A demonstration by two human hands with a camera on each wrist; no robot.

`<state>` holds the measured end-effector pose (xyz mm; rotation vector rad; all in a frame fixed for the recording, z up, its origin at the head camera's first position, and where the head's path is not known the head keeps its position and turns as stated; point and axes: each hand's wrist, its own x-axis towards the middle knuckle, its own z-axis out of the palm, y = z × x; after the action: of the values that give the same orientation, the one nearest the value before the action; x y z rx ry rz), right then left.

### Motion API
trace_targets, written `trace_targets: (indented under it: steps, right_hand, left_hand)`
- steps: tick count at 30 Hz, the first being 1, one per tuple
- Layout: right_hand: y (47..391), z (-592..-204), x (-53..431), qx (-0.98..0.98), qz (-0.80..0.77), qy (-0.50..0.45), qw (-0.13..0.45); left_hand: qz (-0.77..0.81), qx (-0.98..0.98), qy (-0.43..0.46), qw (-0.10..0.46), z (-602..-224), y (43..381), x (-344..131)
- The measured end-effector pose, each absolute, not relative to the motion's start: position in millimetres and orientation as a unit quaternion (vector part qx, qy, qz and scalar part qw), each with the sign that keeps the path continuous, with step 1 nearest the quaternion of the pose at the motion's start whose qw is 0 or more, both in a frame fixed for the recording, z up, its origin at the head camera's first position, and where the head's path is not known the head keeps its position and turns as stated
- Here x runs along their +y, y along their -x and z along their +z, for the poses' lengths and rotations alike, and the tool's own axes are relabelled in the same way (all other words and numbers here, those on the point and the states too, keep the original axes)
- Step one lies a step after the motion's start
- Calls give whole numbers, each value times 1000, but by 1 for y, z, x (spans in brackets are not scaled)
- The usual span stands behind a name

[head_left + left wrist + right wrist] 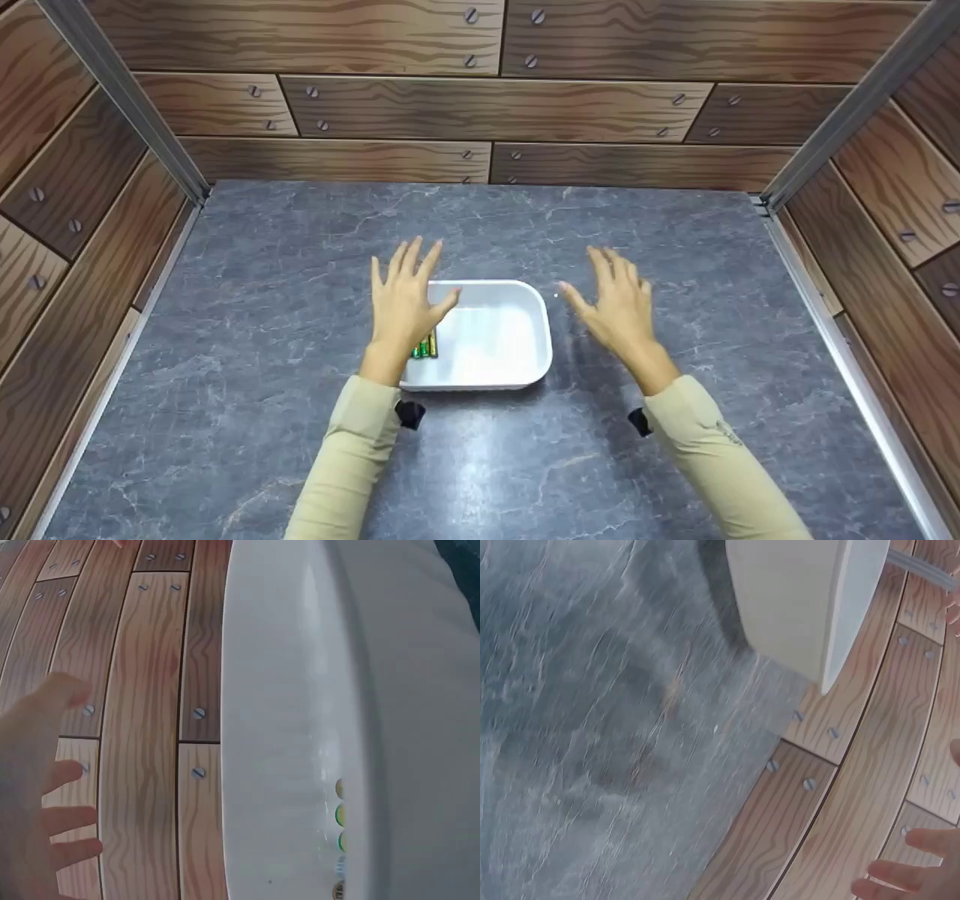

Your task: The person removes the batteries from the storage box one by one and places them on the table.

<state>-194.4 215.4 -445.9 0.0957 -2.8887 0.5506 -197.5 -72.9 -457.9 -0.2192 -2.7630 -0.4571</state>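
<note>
Wood-print walls [495,109] bound the desk [720,300]; midway between its side edges sits the tray [495,337], batteries [424,348] at its left end. Left hand [405,304] and right hand [619,311] hover, fingers spread, holding nothing. The tray looks light, stiff, slick: best gripped at both short ends.

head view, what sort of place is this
Probably a small work booth, perhaps a purpose-built set: a grey marble-look tabletop is closed in at the back and both sides by wood-patterned walls, with metal posts at the far corners.
</note>
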Motion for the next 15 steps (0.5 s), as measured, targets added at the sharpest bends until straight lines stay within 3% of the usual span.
trace_targets:
  steps: [15]
  right_hand:
    - [176,-459,184,-960,214,-105,144]
  left_hand:
    - [-263,-936,80,221,-481,176,-98]
